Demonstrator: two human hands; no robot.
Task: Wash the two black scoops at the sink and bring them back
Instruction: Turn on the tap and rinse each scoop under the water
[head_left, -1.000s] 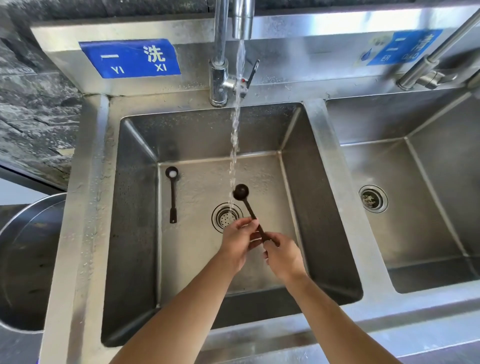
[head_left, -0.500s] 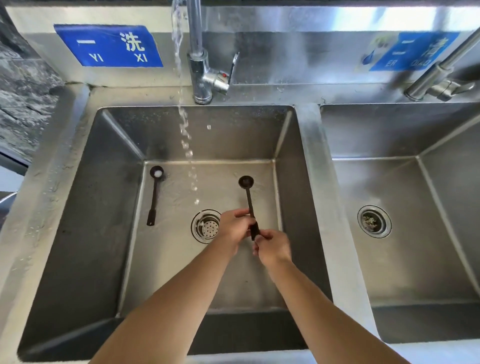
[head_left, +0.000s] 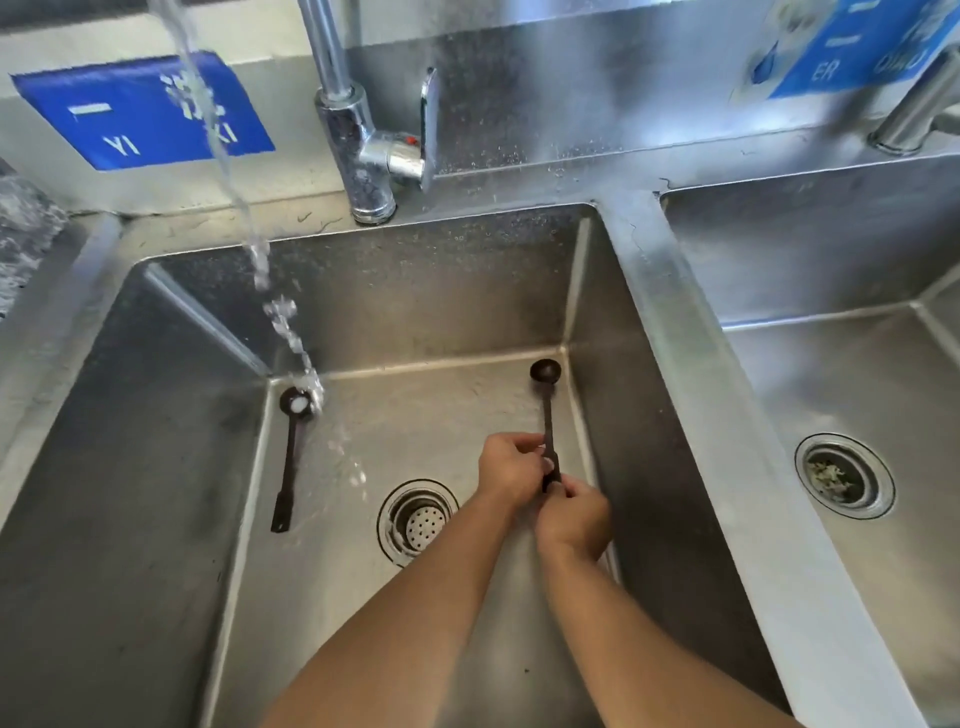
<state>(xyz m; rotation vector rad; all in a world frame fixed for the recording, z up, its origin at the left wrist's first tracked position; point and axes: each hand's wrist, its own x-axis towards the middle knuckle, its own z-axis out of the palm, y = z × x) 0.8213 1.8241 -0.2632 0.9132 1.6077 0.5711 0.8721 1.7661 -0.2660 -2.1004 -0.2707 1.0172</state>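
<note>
A single head-worn wide-angle camera looks steeply down and forward into the left sink basin (head_left: 171, 467), close above it. The backsplash with its faucet (head_left: 371, 156) fills the top edge; the neighbouring right basin (head_left: 810, 270) runs off the right edge.

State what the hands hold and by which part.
Both the left hand and right hand pinch one black scoop by its handle's lower end.
</note>
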